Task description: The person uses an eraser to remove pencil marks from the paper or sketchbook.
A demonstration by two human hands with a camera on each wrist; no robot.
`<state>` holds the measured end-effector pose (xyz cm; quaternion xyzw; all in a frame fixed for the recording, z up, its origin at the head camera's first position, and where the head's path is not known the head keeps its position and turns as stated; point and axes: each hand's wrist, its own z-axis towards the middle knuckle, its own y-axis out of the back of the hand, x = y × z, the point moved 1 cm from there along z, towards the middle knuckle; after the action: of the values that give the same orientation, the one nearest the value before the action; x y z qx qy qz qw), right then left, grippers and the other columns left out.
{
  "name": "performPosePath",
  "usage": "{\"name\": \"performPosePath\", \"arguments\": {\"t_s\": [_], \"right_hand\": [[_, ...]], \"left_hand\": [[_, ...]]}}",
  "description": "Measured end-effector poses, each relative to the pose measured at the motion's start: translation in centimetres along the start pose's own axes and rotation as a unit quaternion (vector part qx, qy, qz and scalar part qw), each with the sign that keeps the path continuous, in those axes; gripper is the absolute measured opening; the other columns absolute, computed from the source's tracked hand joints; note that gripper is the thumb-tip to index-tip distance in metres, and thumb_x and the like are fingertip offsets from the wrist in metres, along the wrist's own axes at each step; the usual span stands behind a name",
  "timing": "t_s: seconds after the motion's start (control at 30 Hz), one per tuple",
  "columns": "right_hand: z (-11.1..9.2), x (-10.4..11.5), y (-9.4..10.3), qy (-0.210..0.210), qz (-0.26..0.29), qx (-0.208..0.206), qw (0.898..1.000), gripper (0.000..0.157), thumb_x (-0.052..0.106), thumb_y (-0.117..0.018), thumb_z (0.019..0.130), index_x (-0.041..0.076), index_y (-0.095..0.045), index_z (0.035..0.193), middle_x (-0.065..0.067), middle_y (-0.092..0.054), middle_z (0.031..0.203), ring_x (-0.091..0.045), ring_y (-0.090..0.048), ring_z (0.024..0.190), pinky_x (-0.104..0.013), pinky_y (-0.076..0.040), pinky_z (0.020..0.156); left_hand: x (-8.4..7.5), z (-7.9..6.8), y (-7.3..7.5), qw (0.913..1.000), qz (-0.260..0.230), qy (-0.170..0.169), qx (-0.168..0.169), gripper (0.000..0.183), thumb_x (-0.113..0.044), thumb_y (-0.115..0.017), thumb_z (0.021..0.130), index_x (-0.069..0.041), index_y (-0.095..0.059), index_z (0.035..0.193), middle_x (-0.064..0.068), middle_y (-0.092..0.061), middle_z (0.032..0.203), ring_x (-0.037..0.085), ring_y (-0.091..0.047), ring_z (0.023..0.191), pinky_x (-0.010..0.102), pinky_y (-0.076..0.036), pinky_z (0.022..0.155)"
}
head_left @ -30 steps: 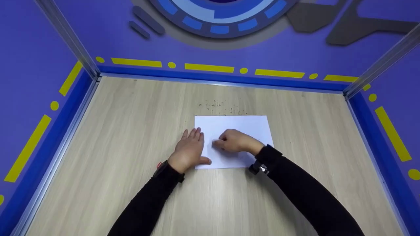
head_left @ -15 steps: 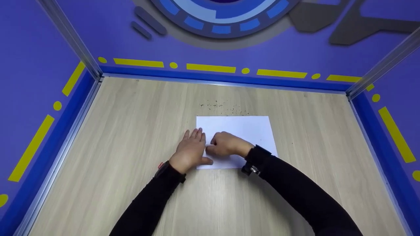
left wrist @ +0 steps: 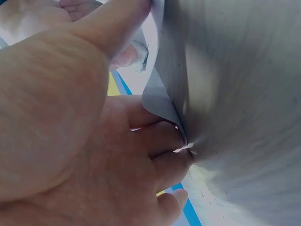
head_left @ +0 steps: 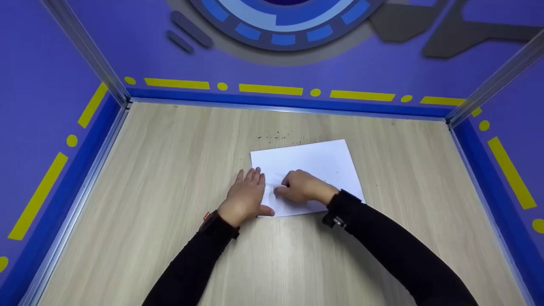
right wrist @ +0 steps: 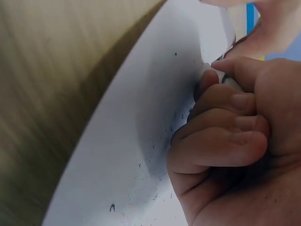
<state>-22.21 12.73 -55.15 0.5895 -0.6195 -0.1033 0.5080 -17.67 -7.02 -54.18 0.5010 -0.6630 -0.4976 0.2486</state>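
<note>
A white sheet of paper (head_left: 312, 155) lies at a slant on the table, its left side buckled up by the left hand. My left hand (head_left: 244, 195) presses down at that edge, fingers straight and thumb spread over the lower corner. In the left wrist view the raised paper edge (left wrist: 157, 96) bends up between thumb and fingers. My right hand (head_left: 299, 187) rests low over the sheet's middle, fingers curled, pinching a small white eraser (left wrist: 140, 56) with a darkened end. Most of the eraser is hidden by the fingers. Dark crumbs (right wrist: 155, 195) lie on the paper beside the knuckles.
More dark crumbs (head_left: 276, 136) are scattered on the wooden table (head_left: 178, 170) beyond the sheet's far edge. Blue-purple panels (head_left: 272, 68) with metal framing enclose the table at the back and both sides.
The paper has turned, its right side swinging away from me, and its left part has buckled. My right hand went left toward the left hand, then back right. The left hand stays in place.
</note>
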Motion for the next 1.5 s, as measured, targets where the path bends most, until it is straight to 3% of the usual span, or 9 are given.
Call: {"name": "performPosePath", "arguments": {"t_s": [0.2, 0.33, 0.5, 0.77, 1.0, 1.17, 1.27, 1.43, 1.5], "right_hand": [[-0.5, -1.4, 0.7, -0.026, 0.024, 0.018, 0.999, 0.047, 0.046, -0.065, 0.107, 0.021, -0.068, 0.068, 0.009, -0.045, 0.058, -0.011, -0.047, 0.057, -0.027, -0.038, 0.054], [-1.4, -2.9, 1.5, -0.055, 0.03, 0.011, 0.998, 0.052, 0.046, -0.064, 0.107, 0.022, -0.057, 0.061, 0.009, -0.043, 0.057, -0.011, -0.045, 0.055, -0.027, -0.036, 0.051], [-2.9, -5.2, 3.1, -0.079, 0.037, -0.035, 0.996, 0.055, 0.044, -0.062, 0.106, 0.023, -0.047, 0.058, 0.009, -0.041, 0.057, -0.011, -0.043, 0.054, -0.028, -0.034, 0.051], [-5.7, -8.7, 4.7, -0.089, 0.106, -0.097, 0.986, 0.053, 0.052, -0.057, 0.112, 0.013, -0.066, 0.077, 0.006, -0.05, 0.067, -0.014, -0.045, 0.061, -0.029, -0.037, 0.055], [-7.7, -10.7, 5.4, -0.073, 0.125, -0.137, 0.98, 0.054, 0.055, -0.057, 0.113, 0.006, -0.079, 0.102, 0.0, -0.054, 0.079, -0.019, -0.05, 0.073, -0.032, -0.04, 0.064], [-8.6, -11.8, 5.9, -0.081, 0.116, -0.153, 0.978, 0.053, 0.053, -0.058, 0.113, 0.006, -0.079, 0.1, 0.001, -0.048, 0.077, -0.02, -0.049, 0.073, -0.033, -0.038, 0.065], [-8.8, -12.4, 6.4, -0.093, 0.11, -0.16, 0.977, 0.053, 0.05, -0.059, 0.112, 0.004, -0.074, 0.091, 0.003, -0.046, 0.071, -0.019, -0.048, 0.068, -0.032, -0.037, 0.062], [-9.0, -14.0, 7.2, -0.141, 0.102, -0.17, 0.97, 0.054, 0.051, -0.054, 0.113, 0.01, -0.062, 0.078, 0.005, -0.045, 0.067, -0.017, -0.047, 0.063, -0.031, -0.036, 0.056], [-9.1, -14.6, 7.3, -0.164, 0.104, -0.168, 0.967, 0.053, 0.052, -0.053, 0.113, 0.011, -0.063, 0.08, 0.004, -0.047, 0.069, -0.017, -0.048, 0.064, -0.031, -0.038, 0.056]], "left_hand": [[-0.1, 0.0, -0.1, 1.0, -0.004, 0.0, -0.005, 0.122, -0.068, -0.083, 0.089, 0.004, -0.031, 0.172, 0.024, -0.025, 0.183, 0.037, -0.023, 0.173, 0.058, -0.015, 0.143], [0.1, 0.1, -0.2, 1.0, -0.008, 0.003, -0.002, 0.125, -0.068, -0.084, 0.088, 0.005, -0.029, 0.172, 0.024, -0.023, 0.183, 0.038, -0.022, 0.173, 0.058, -0.014, 0.143], [0.6, -0.1, -0.1, 0.9997, -0.022, -0.001, 0.007, 0.128, -0.067, -0.086, 0.086, 0.005, -0.027, 0.172, 0.025, -0.02, 0.184, 0.039, -0.019, 0.174, 0.06, -0.011, 0.143], [1.6, -0.3, -0.2, 0.9981, -0.058, -0.018, 0.002, 0.111, -0.062, -0.08, 0.096, 0.007, -0.032, 0.17, 0.026, -0.023, 0.182, 0.042, -0.021, 0.173, 0.062, -0.008, 0.142], [1.9, -0.2, -0.7, 0.9972, -0.072, -0.002, -0.017, 0.101, -0.049, -0.078, 0.101, 0.01, -0.033, 0.169, 0.029, -0.025, 0.181, 0.043, -0.023, 0.172, 0.06, -0.014, 0.142], [2.0, -0.1, -0.3, 0.9966, -0.079, 0.002, -0.024, 0.097, -0.044, -0.077, 0.103, 0.009, -0.031, 0.17, 0.029, -0.023, 0.181, 0.043, -0.021, 0.172, 0.059, -0.014, 0.143], [2.1, -0.1, 0.1, 0.996, -0.085, -0.002, -0.028, 0.095, -0.043, -0.075, 0.105, 0.009, -0.031, 0.17, 0.03, -0.023, 0.181, 0.044, -0.02, 0.172, 0.059, -0.013, 0.143], [2.2, -0.1, 0.5, 0.9957, -0.09, -0.002, -0.022, 0.093, -0.045, -0.072, 0.106, 0.009, -0.03, 0.17, 0.029, -0.022, 0.182, 0.044, -0.02, 0.172, 0.059, -0.011, 0.143], [2.2, -0.1, 0.5, 0.996, -0.087, -0.001, -0.018, 0.093, -0.046, -0.071, 0.107, 0.009, -0.03, 0.17, 0.029, -0.022, 0.182, 0.044, -0.02, 0.172, 0.059, -0.011, 0.143]]}}
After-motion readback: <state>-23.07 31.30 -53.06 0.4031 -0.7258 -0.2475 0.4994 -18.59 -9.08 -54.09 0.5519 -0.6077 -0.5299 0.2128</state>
